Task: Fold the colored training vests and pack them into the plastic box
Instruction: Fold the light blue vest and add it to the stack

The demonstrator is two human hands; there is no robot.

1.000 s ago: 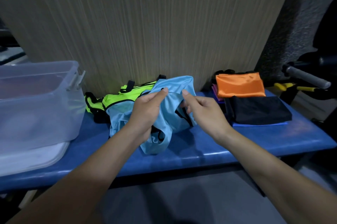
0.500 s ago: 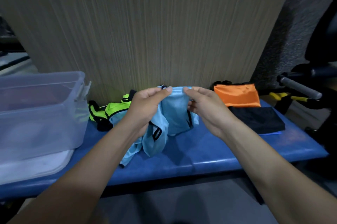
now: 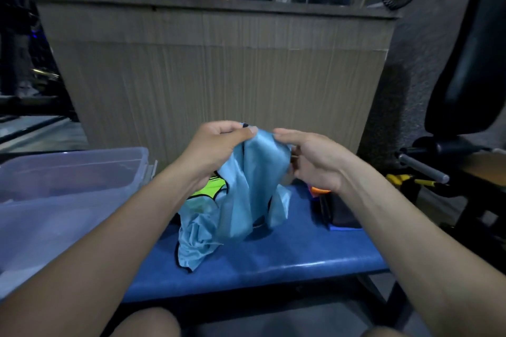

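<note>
Head view: we see left hand and right hand raised over blue table, each grip pinched on top edge of light blue vest. Vest hangs bunched, lower end crumpled on table. Neon yellow vest lies behind it. Clear plastic box sits on table at left. Orange and black folded vests partly hidden under right hand.
</note>
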